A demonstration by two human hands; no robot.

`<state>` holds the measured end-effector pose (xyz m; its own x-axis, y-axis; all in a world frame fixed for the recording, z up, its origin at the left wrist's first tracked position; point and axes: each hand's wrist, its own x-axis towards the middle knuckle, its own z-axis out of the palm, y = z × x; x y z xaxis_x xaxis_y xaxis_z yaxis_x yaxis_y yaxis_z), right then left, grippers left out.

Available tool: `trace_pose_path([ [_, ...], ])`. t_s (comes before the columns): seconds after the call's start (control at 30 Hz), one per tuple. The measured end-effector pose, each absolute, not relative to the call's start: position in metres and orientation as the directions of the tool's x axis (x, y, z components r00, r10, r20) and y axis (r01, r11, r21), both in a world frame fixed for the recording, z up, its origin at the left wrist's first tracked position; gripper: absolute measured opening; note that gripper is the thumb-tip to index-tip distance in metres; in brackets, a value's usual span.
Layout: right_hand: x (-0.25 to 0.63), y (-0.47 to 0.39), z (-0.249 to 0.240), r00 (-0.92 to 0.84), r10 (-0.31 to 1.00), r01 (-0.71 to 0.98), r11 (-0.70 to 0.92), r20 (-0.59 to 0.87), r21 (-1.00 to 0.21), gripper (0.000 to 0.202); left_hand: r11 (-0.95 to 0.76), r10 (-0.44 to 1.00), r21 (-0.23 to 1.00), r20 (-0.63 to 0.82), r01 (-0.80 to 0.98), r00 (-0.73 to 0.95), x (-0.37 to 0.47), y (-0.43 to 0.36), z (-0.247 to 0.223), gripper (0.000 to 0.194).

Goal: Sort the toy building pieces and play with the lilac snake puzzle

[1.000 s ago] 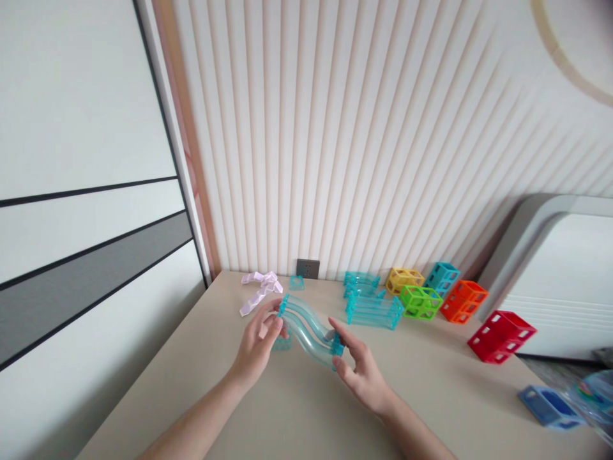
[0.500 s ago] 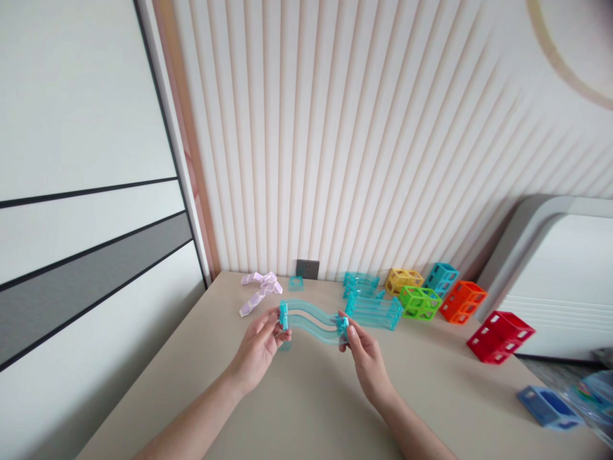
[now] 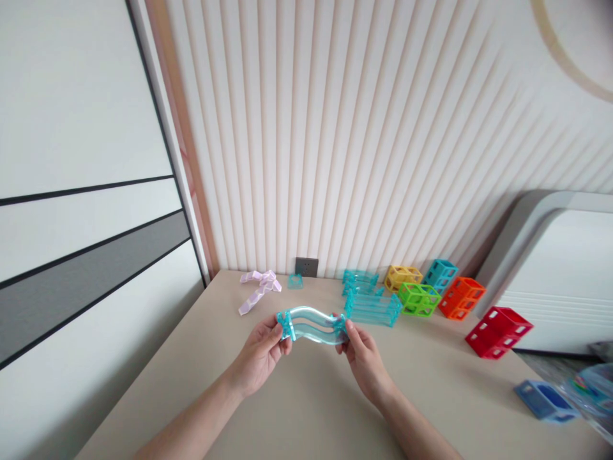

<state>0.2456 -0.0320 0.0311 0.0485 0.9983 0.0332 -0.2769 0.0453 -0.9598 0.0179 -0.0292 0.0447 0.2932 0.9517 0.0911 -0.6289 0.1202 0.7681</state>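
A translucent teal wavy track piece [image 3: 313, 319] is held level above the table between my two hands. My left hand [image 3: 261, 354] pinches its left end, thumb on top and fingers beneath. On the other end, my right hand [image 3: 364, 364] is closed with thumb and fingertips; the undersides of both grips are hidden. Behind my right hand, a group of similar teal track pieces [image 3: 373, 308] lies on the table. A small flat teal square [image 3: 295, 281] is near the wall, beyond my left hand.
The beige table [image 3: 297, 409] meets a ribbed wall with a dark socket [image 3: 306, 267]. Lilac pieces [image 3: 261, 287] lie at the back left. Rightward stand yellow [image 3: 402, 278], green [image 3: 419, 299], blue [image 3: 439, 276], orange [image 3: 461, 298] and red [image 3: 498, 332] frame blocks, with a blue box-like piece [image 3: 546, 401] nearer.
The track piece has turned in my hands, so its left end shows a different face. My left hand's thumb now lies further over that end; both hands stay in nearly the same place.
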Motion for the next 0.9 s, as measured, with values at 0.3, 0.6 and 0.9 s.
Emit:
trace_pose_path([
  [0.3,0.246,-0.033,0.028,0.063,0.996,-0.341,0.074,0.056,-0.937,0.054,0.189,0.962,0.71,0.005,-0.679,0.273,0.015,-0.026,0.046,0.027],
  [0.6,0.255,-0.03,0.02,0.08,0.987,-0.19,0.153,0.14,-0.97,0.058,0.192,0.961,0.686,0.016,-0.702,0.278,0.017,-0.026,0.049,0.027],
  [0.9,0.254,-0.036,0.023,0.07,0.955,0.068,0.285,0.29,-0.956,0.061,0.207,0.968,0.654,-0.03,-0.728,0.248,0.016,-0.026,0.05,0.033],
])
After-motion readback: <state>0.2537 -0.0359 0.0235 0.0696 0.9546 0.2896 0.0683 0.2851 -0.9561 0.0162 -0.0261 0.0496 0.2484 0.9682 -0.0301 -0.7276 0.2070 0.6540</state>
